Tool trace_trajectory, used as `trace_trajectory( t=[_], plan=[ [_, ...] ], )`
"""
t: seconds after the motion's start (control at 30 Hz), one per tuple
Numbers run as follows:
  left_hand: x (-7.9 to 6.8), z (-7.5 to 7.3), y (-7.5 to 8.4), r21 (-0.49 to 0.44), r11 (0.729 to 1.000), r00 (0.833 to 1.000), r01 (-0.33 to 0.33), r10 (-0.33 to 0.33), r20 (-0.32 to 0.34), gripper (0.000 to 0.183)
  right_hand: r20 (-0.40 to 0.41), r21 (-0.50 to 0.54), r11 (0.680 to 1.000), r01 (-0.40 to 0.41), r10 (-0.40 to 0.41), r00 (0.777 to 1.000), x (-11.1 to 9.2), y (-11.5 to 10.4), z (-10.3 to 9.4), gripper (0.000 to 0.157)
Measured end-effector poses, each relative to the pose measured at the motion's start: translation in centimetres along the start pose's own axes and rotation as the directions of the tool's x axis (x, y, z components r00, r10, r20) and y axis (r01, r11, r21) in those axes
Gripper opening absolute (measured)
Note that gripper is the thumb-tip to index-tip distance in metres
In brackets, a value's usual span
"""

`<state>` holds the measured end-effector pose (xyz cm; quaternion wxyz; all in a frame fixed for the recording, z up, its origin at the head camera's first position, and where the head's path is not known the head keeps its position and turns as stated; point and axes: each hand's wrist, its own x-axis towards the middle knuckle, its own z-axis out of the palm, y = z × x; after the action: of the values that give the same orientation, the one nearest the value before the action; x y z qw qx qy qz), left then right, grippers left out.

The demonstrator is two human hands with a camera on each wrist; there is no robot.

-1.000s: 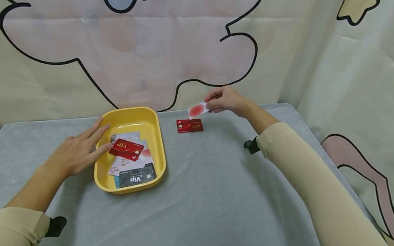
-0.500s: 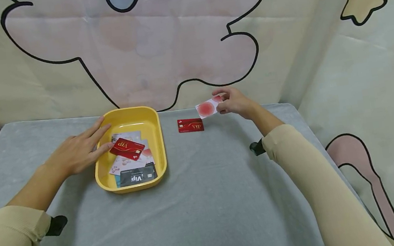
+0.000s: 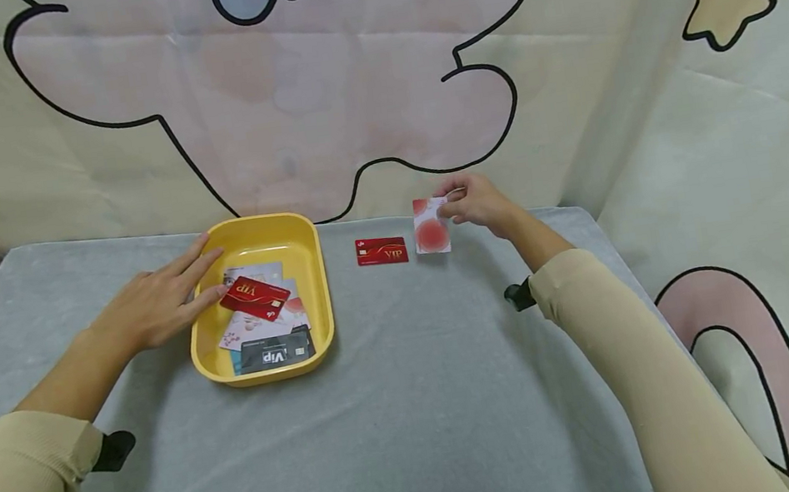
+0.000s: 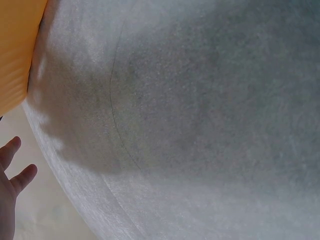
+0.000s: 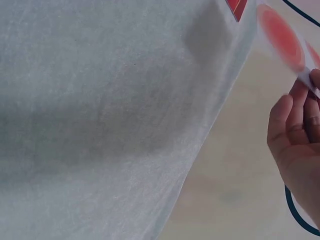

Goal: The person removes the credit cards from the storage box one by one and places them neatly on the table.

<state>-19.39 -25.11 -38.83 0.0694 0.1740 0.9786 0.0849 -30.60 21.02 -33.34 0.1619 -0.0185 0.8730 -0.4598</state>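
Note:
In the head view my right hand pinches a white card with red circles by its edge, upright above the far part of the table. The right wrist view also catches this card between thumb and fingers. Left of it, a red VIP card lies flat on the cloth. My left hand rests with straight fingers on the left rim of a yellow tray. Inside the tray are a red VIP card, a dark grey Vip card and several partly covered pale cards.
A grey cloth covers the table, whose far edge meets a printed curtain. More curtain hangs along the right side. The tray stands at the far left-centre of the table.
My right hand has drawn the white card to the right, away from the red VIP card, and turned it from sideways to upright. The left hand and tray have stayed put.

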Motion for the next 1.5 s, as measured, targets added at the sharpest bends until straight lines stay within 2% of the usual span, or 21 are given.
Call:
trace_trajectory(
  t=[0.33,0.47,0.9,1.13,1.5],
  plan=[
    [0.1,0.0,0.0,-0.005,1.0,1.0,0.009,-0.009,0.008,0.075,-0.025,-0.107,0.992,0.07,-0.073,0.997,0.1,0.8,0.2,0.02],
    [0.1,0.1,-0.1,-0.009,1.0,1.0,0.014,-0.014,0.01,0.076,-0.004,-0.168,0.981,0.098,-0.1,0.995,0.2,1.2,0.6,0.02],
    [-0.1,0.0,-0.1,-0.01,1.0,1.0,-0.006,0.006,-0.005,0.074,0.033,-0.217,0.97,0.109,-0.105,0.994,0.1,2.0,1.8,0.014],
    [-0.1,0.0,-0.1,-0.01,1.0,1.0,-0.011,0.011,-0.011,0.074,0.048,-0.254,0.96,0.12,-0.112,0.993,0.0,2.2,2.1,0.016],
    [-0.1,0.2,-0.3,-0.014,1.0,1.0,-0.012,0.012,-0.013,0.074,0.044,-0.283,0.952,0.115,-0.107,0.993,-0.1,2.3,1.3,0.019]
  ],
)
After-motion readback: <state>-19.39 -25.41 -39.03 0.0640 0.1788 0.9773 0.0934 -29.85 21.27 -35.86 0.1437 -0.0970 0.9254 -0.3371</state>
